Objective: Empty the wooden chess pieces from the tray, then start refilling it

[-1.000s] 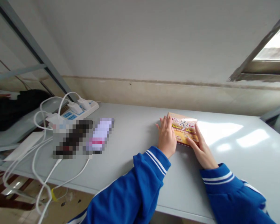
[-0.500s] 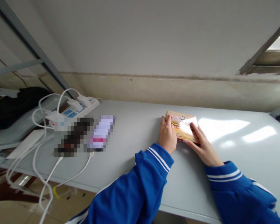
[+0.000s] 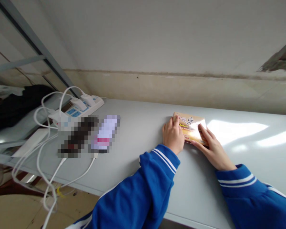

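— The box (image 3: 191, 128), where did it lie?

— Flat on the pale grey surface (image 3: 143, 133), toward the far side and right of the middle, its printed yellow and orange face up, with glare washing out part of the lid.

— And the hands?

— The left hand (image 3: 173, 137) was pressed against the box's left edge, fingers together and lightly curled, the thumb laid on the top near the far left corner. The right hand (image 3: 213, 149) lay at the near right side, its fingers (image 3: 203, 131) stretched flat over the lid. Both were in contact; neither closed around the box, which sat between them. Whether it was lifted at all off the surface, I could not tell.

— What else was there?

— Blue sleeves (image 3: 145, 184) with white stripes at the cuffs. Well to the left, a white power strip (image 3: 82, 108) at the far left corner with plugs in it, white cables (image 3: 45, 136) looping off the edge, and two blurred-out items (image 3: 90, 136) lying just near of the strip.
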Motion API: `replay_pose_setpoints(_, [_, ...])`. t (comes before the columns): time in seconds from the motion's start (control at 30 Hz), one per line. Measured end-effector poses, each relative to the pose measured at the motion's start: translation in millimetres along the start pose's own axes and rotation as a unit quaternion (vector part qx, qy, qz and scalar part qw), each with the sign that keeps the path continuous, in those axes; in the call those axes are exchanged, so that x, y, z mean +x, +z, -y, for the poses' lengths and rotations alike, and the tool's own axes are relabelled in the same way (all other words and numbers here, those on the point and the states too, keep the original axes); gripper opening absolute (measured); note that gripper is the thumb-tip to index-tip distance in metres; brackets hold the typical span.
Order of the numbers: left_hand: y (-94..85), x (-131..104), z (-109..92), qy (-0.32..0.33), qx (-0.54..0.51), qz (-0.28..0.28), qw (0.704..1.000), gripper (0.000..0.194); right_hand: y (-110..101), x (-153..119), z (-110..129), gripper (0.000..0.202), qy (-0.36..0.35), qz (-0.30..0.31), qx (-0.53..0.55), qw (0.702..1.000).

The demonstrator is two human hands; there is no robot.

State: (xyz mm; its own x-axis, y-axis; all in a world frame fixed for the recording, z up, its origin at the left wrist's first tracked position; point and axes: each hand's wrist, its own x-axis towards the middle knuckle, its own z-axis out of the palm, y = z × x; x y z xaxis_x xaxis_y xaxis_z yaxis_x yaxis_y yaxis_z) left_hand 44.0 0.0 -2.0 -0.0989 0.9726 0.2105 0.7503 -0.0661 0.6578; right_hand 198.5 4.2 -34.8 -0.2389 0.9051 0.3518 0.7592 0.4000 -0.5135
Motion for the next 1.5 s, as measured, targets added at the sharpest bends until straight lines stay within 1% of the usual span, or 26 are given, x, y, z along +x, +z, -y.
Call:
replay_pose_setpoints(0.13, [-1.6, -2.7, -1.8, -0.016, 0.074, -0.006, 0.997, 0.044, 0.2, 0.1, 1.7, 0.070, 0.009, 0.017, -0.053, 0.998])
replay_pose_setpoints(0.27, [-0.6, -2.6, -1.5, -0.012, 0.085, 0.011, 0.996, 0.046, 0.5, -1.5, 6.4, 0.069, 0.013, 0.015, -0.085, 0.996])
replay_pose_setpoints(0.47, [-0.5, -1.7, -1.1, -0.016, 0.069, 0.015, 0.997, 0.047, 0.6, -2.0, 7.3, 0.069, 0.008, 0.016, -0.079, 0.997])
replay_pose_setpoints(0.9, [-2.6, -0.2, -3.7, -0.047, -0.010, -0.007, 0.999, 0.047, -0.4, -2.5, 6.4, 0.068, -0.001, 0.012, -0.044, 0.999])
replay_pose_setpoints(1.1, [-1.3, -0.5, -3.3, -0.062, -0.010, -0.005, 0.998, 0.052, -1.3, -2.6, 6.2, 0.062, 0.022, 0.019, -0.021, 0.999])
replay_pose_setpoints(1.5, [-3.8, -0.9, -4.3, -0.075, 0.010, 0.001, 0.997, 0.056, -2.7, -1.2, 10.7, 0.066, 0.057, 0.021, -0.001, 0.998])
